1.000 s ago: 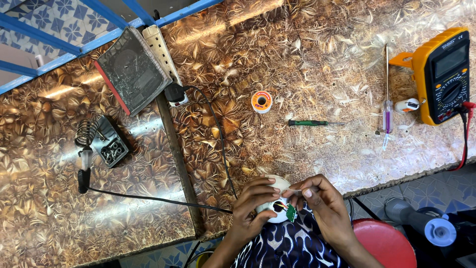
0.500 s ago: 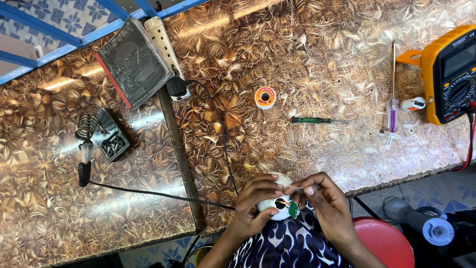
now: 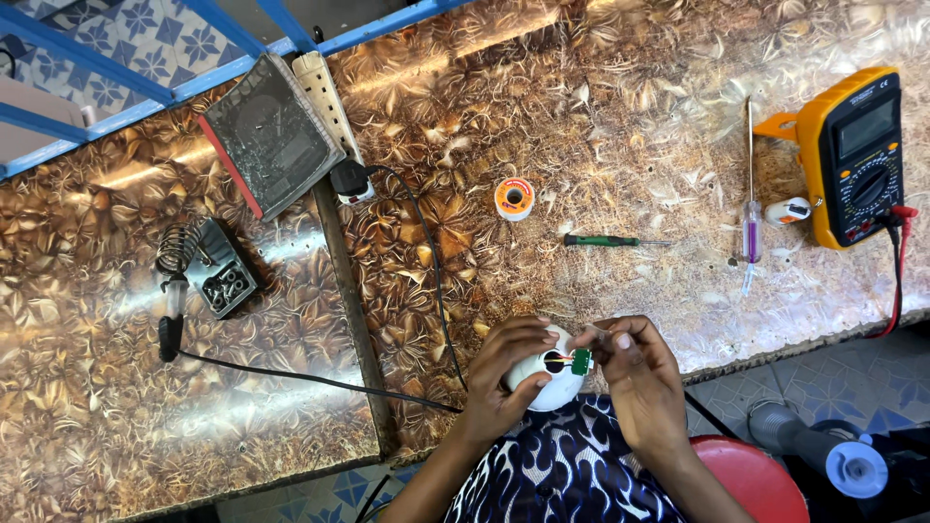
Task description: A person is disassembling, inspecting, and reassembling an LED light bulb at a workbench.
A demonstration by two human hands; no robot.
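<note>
little has moved since the earlier frames: both hands sit at the same spot at the near edge of the desk (image 3: 601, 116), and only the view has drifted slightly.

item 1: white bulb housing (image 3: 552, 380), rounded, smooth, with a dark round opening facing up; thin red and light wires show at the opening. location: just off the near desk edge, above the person's patterned lap. left hand (image 3: 509, 373) cups it, grip clamped around the shell.

item 2: small green circuit board (image 3: 581, 362), touching the housing's rim. right hand (image 3: 639, 373) pinches it, fingertips together on the board.

handling note, as a judgement: keep the housing steady in the cupping hand, hold the board by its edges, and avoid tugging the thin wires.

item 3, unheld, well apart on the desk: solder spool (image 3: 514, 198); green-handled screwdriver (image 3: 605, 240); purple-handled screwdriver (image 3: 752, 228); yellow multimeter (image 3: 857, 155) with red lead; soldering iron (image 3: 170, 324) by its coil stand (image 3: 208, 266); power strip (image 3: 329, 111).
</note>
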